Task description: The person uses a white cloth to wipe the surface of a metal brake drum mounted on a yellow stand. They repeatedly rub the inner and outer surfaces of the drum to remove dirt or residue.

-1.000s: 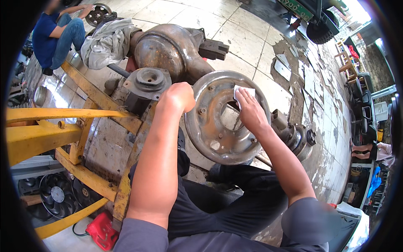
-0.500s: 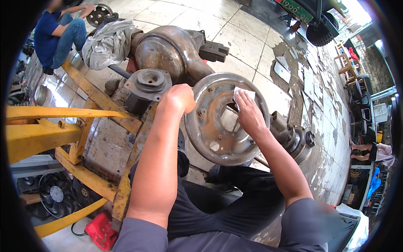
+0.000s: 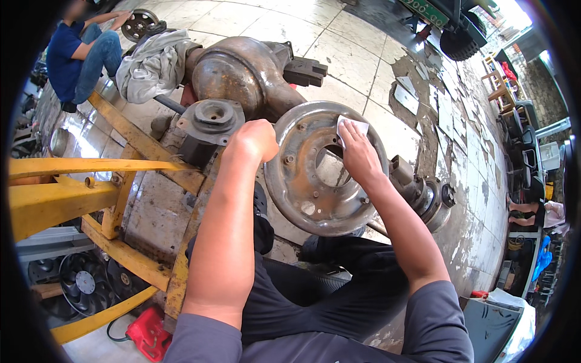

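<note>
Brake drum [image 3: 315,175], rusty grey metal, stands on edge w/ open face up, on axle assy in front of person's knees. Right hand [image 3: 358,156] presses white cloth [image 3: 353,128] flat on drum's inner face, fingers spread. Left hand [image 3: 254,140] fisted on drum's left rim. Yellow steel frame [image 3: 91,193] at left.

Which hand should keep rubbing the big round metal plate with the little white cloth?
Probably the right hand: it already presses the white cloth flat on the round metal plate, beside its centre hole. The left hand is fisted at the plate's left rim, seemingly steadying it, with no cloth.
</note>
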A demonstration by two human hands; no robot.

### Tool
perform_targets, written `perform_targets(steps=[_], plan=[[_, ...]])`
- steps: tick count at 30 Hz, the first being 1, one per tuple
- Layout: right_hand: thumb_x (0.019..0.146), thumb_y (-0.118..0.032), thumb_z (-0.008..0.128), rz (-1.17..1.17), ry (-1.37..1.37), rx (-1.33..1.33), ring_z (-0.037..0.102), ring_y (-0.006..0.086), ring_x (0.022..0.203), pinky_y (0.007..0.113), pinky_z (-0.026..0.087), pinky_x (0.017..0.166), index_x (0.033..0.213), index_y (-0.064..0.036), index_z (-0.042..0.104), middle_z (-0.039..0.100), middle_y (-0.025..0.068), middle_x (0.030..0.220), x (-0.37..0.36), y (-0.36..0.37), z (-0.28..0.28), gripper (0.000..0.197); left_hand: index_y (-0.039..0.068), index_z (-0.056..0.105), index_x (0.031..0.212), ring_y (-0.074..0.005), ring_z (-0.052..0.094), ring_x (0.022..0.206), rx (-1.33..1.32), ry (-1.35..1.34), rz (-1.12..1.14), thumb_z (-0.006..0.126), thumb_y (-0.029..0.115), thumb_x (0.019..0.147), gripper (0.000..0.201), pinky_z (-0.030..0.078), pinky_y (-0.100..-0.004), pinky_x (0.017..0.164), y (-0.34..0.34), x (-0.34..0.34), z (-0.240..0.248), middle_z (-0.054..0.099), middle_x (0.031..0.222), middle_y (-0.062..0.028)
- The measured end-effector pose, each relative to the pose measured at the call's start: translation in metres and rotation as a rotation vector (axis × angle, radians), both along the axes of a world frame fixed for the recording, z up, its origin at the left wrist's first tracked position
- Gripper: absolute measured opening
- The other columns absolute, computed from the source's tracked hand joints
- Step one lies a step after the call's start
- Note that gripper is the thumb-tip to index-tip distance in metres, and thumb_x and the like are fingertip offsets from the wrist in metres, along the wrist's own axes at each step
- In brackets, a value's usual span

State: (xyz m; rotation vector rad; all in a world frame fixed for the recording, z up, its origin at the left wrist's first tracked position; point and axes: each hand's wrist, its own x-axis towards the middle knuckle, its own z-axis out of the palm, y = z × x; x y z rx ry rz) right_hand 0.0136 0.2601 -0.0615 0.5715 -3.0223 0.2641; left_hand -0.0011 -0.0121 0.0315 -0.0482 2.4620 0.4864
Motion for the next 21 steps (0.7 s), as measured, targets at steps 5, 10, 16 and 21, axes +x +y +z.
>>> perform_targets(steps=[5, 10, 16, 21], plan=[[0.093, 0.002, 0.044, 0.036, -0.019, 0.017, 0.041, 0.0339, 0.144, 0.046, 0.035, 0.118, 0.142, 0.0008, 0.048, 0.046, 0.021, 0.152, 0.004, 0.008, 0.004, 0.049, 0.006, 0.074, 0.113, -0.0352, 0.067, 0.112, -0.024, 0.021, 0.001, 0.061, 0.009, 0.087, 0.029, 0.055, -0.0435, 0.094, -0.001, -0.001, -0.008, 0.069, 0.121, -0.0188], [0.095, -0.001, 0.044, 0.016, -0.019, 0.019, 0.04, 0.0338, 0.144, 0.048, 0.036, 0.117, 0.141, 0.0011, 0.049, 0.046, 0.0216, 0.152, 0.005, 0.003, -0.003, 0.047, 0.001, 0.071, 0.115, -0.0365, 0.062, 0.118, -0.007, -0.004, -0.018, 0.06, 0.022, 0.092, 0.033, 0.05, -0.043, 0.101, -0.003, -0.002, -0.008, 0.066, 0.124, -0.0216], [0.096, -0.002, 0.044, 0.019, 0.007, -0.02, 0.04, 0.036, 0.144, 0.049, 0.036, 0.116, 0.142, 0.0015, 0.047, 0.045, 0.0222, 0.152, -0.004, 0.005, -0.003, 0.047, 0.002, 0.071, 0.115, -0.0366, 0.062, 0.118, -0.009, -0.003, -0.016, 0.06, 0.021, 0.092, 0.032, 0.05, -0.0432, 0.101, -0.002, -0.001, -0.01, 0.066, 0.124, -0.0211], [0.095, -0.003, 0.044, 0.099, -0.029, 0.021, 0.041, 0.0372, 0.143, 0.05, 0.034, 0.118, 0.145, 0.0002, 0.045, 0.044, 0.0229, 0.153, 0.004, 0.011, -0.007, 0.05, 0.003, 0.07, 0.118, -0.0354, 0.061, 0.121, -0.018, -0.047, 0.008, 0.063, 0.024, 0.092, 0.034, 0.048, -0.0423, 0.103, -0.001, -0.002, -0.002, 0.065, 0.127, -0.0214]])
